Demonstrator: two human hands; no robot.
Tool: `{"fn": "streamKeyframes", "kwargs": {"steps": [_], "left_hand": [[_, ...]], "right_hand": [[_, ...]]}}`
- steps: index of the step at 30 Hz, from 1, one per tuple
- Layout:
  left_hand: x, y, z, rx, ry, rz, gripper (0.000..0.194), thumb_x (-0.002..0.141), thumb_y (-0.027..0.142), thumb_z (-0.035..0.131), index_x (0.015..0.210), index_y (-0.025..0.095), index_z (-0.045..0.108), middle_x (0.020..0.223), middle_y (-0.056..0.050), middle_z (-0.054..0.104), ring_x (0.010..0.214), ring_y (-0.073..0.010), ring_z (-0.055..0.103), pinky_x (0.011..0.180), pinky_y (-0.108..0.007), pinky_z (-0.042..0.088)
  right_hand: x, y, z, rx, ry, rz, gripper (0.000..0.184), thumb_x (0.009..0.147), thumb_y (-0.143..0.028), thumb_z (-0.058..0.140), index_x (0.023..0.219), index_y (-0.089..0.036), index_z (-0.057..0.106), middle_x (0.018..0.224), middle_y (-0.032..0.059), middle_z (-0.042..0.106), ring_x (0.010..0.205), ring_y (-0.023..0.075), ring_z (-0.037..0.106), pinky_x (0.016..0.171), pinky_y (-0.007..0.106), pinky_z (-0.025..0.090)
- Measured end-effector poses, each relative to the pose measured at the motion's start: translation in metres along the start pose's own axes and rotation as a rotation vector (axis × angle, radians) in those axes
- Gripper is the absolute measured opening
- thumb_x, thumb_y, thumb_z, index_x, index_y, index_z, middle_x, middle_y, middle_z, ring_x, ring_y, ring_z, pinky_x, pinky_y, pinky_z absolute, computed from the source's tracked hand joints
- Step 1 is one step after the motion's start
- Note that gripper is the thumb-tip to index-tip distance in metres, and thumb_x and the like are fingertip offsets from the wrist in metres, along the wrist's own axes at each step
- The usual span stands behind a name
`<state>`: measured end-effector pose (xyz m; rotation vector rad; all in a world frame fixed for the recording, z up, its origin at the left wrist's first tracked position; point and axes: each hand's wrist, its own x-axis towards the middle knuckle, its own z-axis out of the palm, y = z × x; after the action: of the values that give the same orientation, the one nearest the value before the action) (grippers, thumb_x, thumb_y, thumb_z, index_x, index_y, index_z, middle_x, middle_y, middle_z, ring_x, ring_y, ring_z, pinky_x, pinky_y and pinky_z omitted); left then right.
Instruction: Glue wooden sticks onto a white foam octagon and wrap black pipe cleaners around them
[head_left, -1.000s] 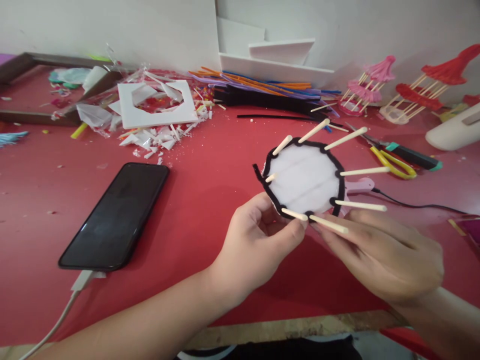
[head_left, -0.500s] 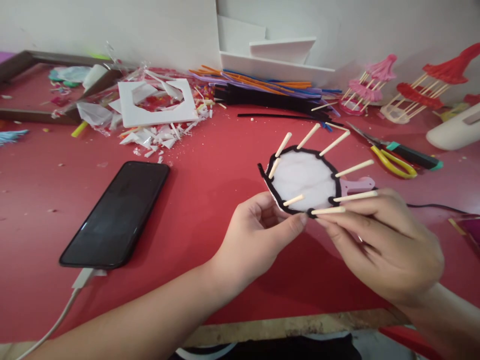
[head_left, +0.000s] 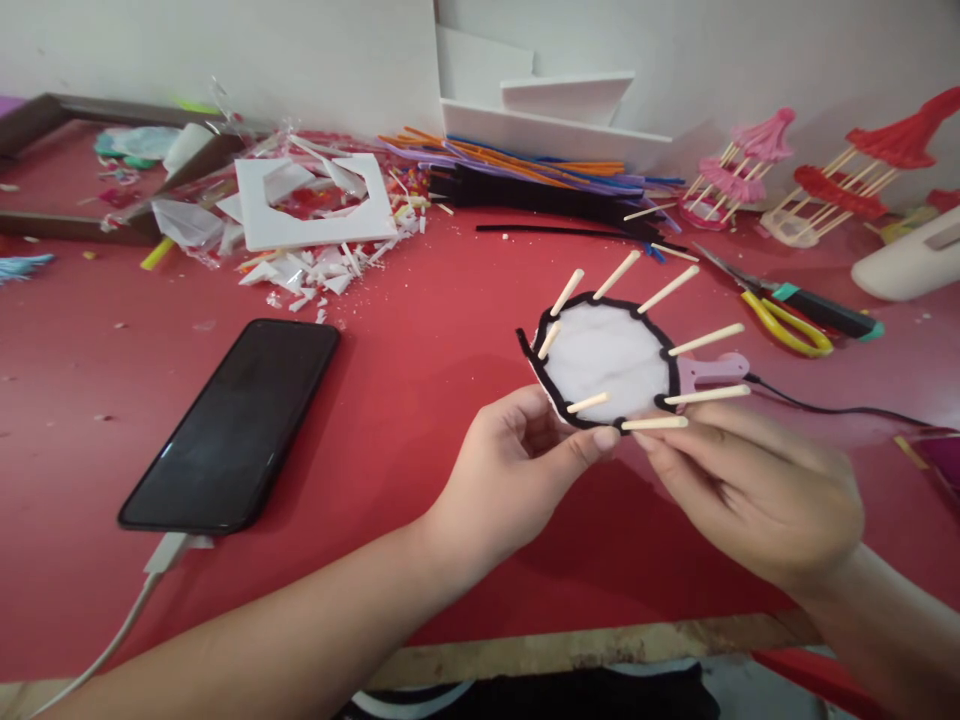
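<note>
A white, roughly round craft base (head_left: 609, 352) is tilted towards me above the table. Black fuzzy pipe cleaner (head_left: 551, 388) runs around its rim, looping at several pale wooden sticks (head_left: 617, 274); a short loose end juts out at the left. My left hand (head_left: 517, 465) grips the lower left edge, thumb in front and fingers behind. At the lower right edge, my right hand (head_left: 765, 490) pinches with thumb and fingers near the lowest stick; its exact hold is partly hidden. Behind the base lies a pink handled tool (head_left: 712, 370) with a black cord, partly covered.
A black phone (head_left: 232, 430) with a white cable lies at left. Behind are a cut foam board (head_left: 251, 215), scraps and a bundle of pipe cleaners (head_left: 525, 165). Yellow-handled pliers (head_left: 787, 325), a cutter (head_left: 832, 310) and pink and red stick models (head_left: 840, 190) stand or lie at right.
My right hand has shifted slightly left and its fingers have drawn lower behind the base, uncovering more of the black cord. The base and my left hand are nearly still.
</note>
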<state>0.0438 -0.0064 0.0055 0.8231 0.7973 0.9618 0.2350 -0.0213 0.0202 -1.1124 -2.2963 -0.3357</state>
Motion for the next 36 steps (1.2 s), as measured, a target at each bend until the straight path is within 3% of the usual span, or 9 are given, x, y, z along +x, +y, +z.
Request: {"fn": "streamKeyframes", "kwargs": {"steps": [6,11,20,26,31,36], "left_hand": [[0.001,0.000,0.001,0.078,0.032,0.000,0.015,0.078,0.027,0.078,0.086,0.016,0.074,0.088,-0.004,0.079,0.085,-0.0180,0.071,0.079,-0.027,0.054],[0.002,-0.003,0.000,0.084,0.008,0.054,0.017,0.081,0.026,0.076,0.095,0.017,0.073,0.105,-0.006,0.077,0.103,-0.0215,0.069,0.091,-0.030,0.052],[-0.001,-0.002,0.003,-0.017,0.023,0.041,0.030,0.081,0.019,0.075,0.108,0.013,0.065,0.105,-0.010,0.075,0.097,-0.0204,0.071,0.088,-0.031,0.055],[-0.001,-0.001,0.005,-0.023,0.056,0.042,0.034,0.080,0.015,0.073,0.111,0.011,0.061,0.097,-0.009,0.073,0.090,-0.0182,0.069,0.084,-0.030,0.055],[-0.002,0.001,0.005,-0.010,0.048,0.051,0.031,0.081,0.014,0.072,0.109,0.009,0.061,0.096,-0.009,0.072,0.087,-0.0168,0.068,0.082,-0.029,0.054],[-0.002,0.000,0.004,0.013,0.046,0.062,0.023,0.081,0.013,0.072,0.103,0.010,0.064,0.099,-0.009,0.074,0.088,-0.0152,0.068,0.081,-0.024,0.054]], "right_hand": [[-0.001,-0.003,0.001,-0.015,0.021,0.038,0.018,0.088,-0.012,0.061,0.097,-0.023,0.072,0.080,0.0004,0.074,0.067,0.0127,0.070,0.067,0.023,0.056],[0.000,-0.004,0.003,-0.031,0.053,0.011,0.018,0.088,-0.010,0.062,0.097,-0.021,0.072,0.081,0.0014,0.075,0.071,0.0133,0.071,0.073,0.022,0.058],[0.001,-0.004,0.004,-0.074,0.034,-0.018,0.013,0.088,-0.012,0.063,0.097,-0.018,0.071,0.078,0.0024,0.075,0.064,0.0117,0.069,0.064,0.021,0.055],[0.002,-0.006,0.004,-0.090,0.071,-0.018,0.010,0.088,-0.012,0.064,0.092,-0.017,0.072,0.076,0.0023,0.075,0.064,0.0100,0.069,0.067,0.018,0.054],[0.003,-0.009,0.006,-0.042,0.095,0.025,0.009,0.086,-0.013,0.067,0.092,-0.018,0.072,0.069,-0.0006,0.073,0.059,0.0093,0.067,0.060,0.018,0.052],[0.006,-0.011,0.007,0.021,0.095,0.039,0.011,0.089,-0.012,0.063,0.092,-0.018,0.070,0.077,0.0012,0.075,0.065,0.0100,0.070,0.067,0.018,0.055]]}}
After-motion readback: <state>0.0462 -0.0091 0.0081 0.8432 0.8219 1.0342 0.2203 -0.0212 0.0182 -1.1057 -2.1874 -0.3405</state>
